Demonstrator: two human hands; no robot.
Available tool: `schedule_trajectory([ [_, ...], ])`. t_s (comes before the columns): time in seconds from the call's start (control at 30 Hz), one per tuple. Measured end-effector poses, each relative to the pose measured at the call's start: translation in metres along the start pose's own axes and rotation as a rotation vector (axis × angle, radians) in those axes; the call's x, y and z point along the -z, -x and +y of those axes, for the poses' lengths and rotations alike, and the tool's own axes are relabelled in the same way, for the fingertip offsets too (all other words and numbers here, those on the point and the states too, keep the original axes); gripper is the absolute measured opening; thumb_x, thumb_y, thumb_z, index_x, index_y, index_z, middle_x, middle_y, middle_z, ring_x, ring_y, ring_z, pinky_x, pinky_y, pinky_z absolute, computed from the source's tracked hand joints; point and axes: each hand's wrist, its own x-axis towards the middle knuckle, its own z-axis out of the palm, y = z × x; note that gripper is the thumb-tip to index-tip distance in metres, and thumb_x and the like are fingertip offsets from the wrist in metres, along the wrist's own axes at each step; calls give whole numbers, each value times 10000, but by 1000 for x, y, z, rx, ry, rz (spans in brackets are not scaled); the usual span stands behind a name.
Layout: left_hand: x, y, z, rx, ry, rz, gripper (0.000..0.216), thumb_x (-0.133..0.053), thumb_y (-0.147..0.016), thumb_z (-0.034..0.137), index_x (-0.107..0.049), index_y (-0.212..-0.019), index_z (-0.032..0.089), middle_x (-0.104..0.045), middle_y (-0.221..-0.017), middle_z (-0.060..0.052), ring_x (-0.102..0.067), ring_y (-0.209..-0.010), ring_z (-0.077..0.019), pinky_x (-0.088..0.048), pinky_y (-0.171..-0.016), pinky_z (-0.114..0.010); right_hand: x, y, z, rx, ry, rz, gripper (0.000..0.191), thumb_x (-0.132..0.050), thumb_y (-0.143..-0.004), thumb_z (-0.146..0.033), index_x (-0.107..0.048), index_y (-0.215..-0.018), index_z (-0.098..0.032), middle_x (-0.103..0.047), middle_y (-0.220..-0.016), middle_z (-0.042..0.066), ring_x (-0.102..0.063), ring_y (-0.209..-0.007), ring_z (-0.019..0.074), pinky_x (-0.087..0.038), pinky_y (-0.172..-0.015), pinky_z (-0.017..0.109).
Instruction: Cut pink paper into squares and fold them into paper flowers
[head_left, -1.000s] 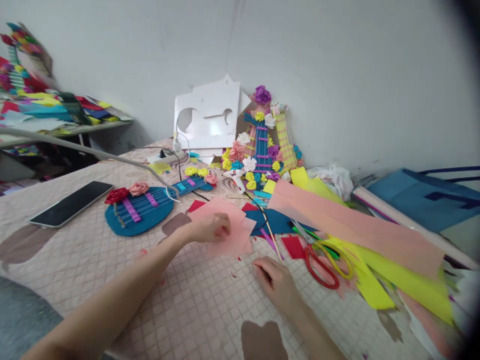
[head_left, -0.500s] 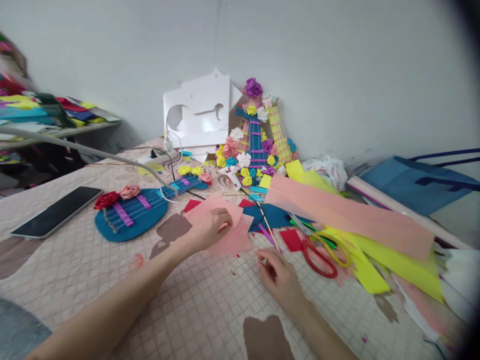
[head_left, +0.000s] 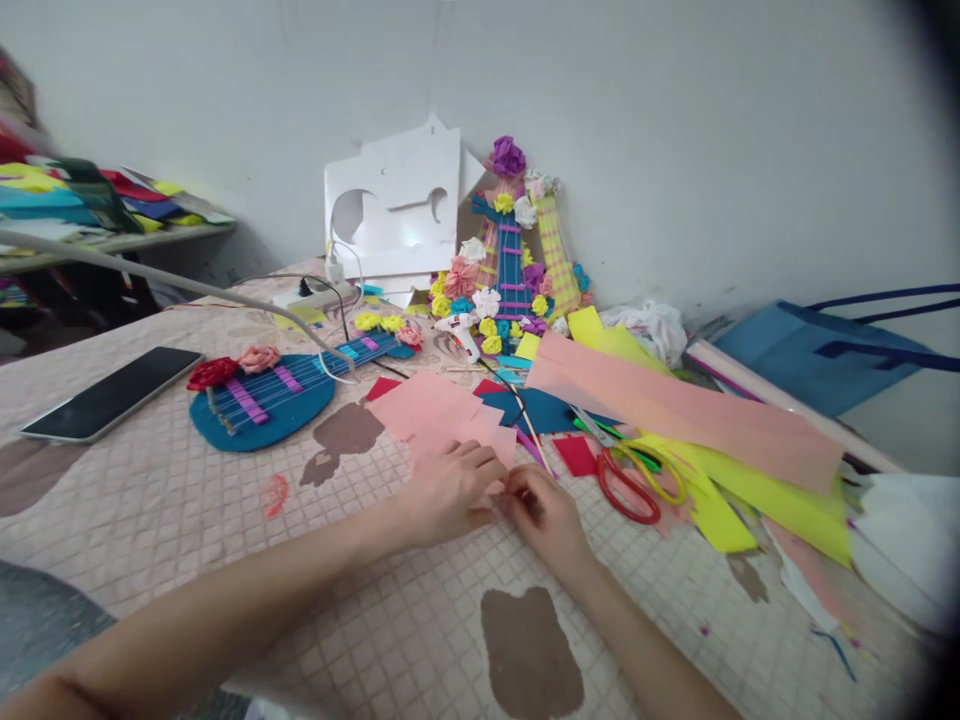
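Pale pink crepe paper pieces (head_left: 442, 405) lie overlapping in the middle of the table. At their near edge my left hand (head_left: 454, 492) is closed, its fingers bent over a bit of the pink paper. My right hand (head_left: 546, 515) meets it from the right, thumb and forefinger pinched at the same bit. The fingers hide most of what is between them. A thin wooden stick (head_left: 534, 430) and a purple strip lie just beyond my right hand. Scissors (head_left: 630, 485) with red and yellow handles rest to its right.
A blue paper guitar (head_left: 262, 405) with flowers and a phone (head_left: 112, 393) lie left. Behind are a white glue gun (head_left: 459, 335), a power strip (head_left: 319, 295) and decorated guitars (head_left: 511, 260) against the wall. Long pink (head_left: 675, 405) and yellow strips (head_left: 727, 520) spread right.
My left hand has come back toward me and to the right, off the middle of the pink paper. Both hands now meet at its near edge.
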Motion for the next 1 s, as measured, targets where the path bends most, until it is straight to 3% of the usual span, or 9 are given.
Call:
schedule_trajectory([
  [0.1,3,5,-6,10,22,-12,442,-763,-650,243,-542,-1030,194,-589,-1067,-43,-514,-1006,-235,-393,-812,-334,2,1,0,-28,-62,8,89,-493,-827,-123,-528,-803,-201,-591,-853,34,-558,-732,145,-460,-618,251],
  [0.3,1,24,-21,-151,-66,27,64,-550,-828,140,-560,-877,180,-604,-992,-47,-531,-932,-186,-354,-818,-335,14,13,4,73,-75,-70,95,-494,-836,-125,-531,-823,-211,-607,-902,50,-587,-850,166,-488,-711,277],
  [0.5,8,36,-17,-338,-84,6,233,-361,-937,111,-570,-861,180,-638,-966,-45,-545,-886,-144,-306,-953,-376,27,35,-3,164,29,-217,103,-478,-876,-147,-551,-863,-218,-621,-885,50,-586,-840,164,-484,-738,289],
  [0.6,8,37,-14,-349,-27,-22,204,-385,-929,107,-571,-921,190,-649,-965,-34,-561,-893,-141,-279,-994,-389,28,40,-7,147,77,-242,150,-484,-857,-112,-551,-928,-226,-628,-902,44,-582,-867,169,-482,-771,305],
  [0.73,3,38,-16,-321,81,5,145,-441,-904,132,-573,-883,186,-644,-996,-51,-558,-957,-159,-350,-919,-341,26,40,-6,177,94,-247,289,-491,-816,-74,-550,-1051,-231,-607,-1030,63,-565,-975,181,-479,-838,330],
  [0.9,-1,38,-21,-303,129,-4,113,-502,-877,158,-605,-842,187,-640,-993,-60,-554,-961,-179,-387,-873,-339,26,37,-9,164,98,-318,176,-474,-856,-91,-597,-875,-216,-594,-946,47,-563,-894,167,-479,-779,304],
  [1.0,1,39,-22,-306,177,-44,106,-523,-867,164,-603,-931,191,-631,-1038,-68,-548,-1000,-182,-398,-900,-338,28,37,-11,140,100,-329,161,-476,-862,-95,-586,-862,-214,-595,-928,44,-562,-881,168,-479,-765,301],
])
